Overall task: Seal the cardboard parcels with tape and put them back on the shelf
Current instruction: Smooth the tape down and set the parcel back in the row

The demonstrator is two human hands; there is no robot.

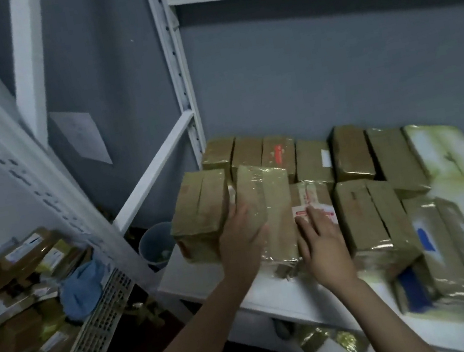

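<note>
Dim, cool light, glare on the taped parcels [272,199], motion blur throughout, and wide-angle bending at the edges.

Nothing is legible: the red label [278,152] on a back-row parcel [288,167] and the wall sheet [82,137] are blurred.

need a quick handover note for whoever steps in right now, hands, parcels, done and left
Left hand: open, resting across the front-left parcel and the glossy taped parcel beside it.
Right hand: open, flat on the red-labelled parcel.
Done: two rows of parcels on the white shelf, several shiny with tape.
Left: parcels in the basket at left, seal unclear; no tape roll in view.
</note>
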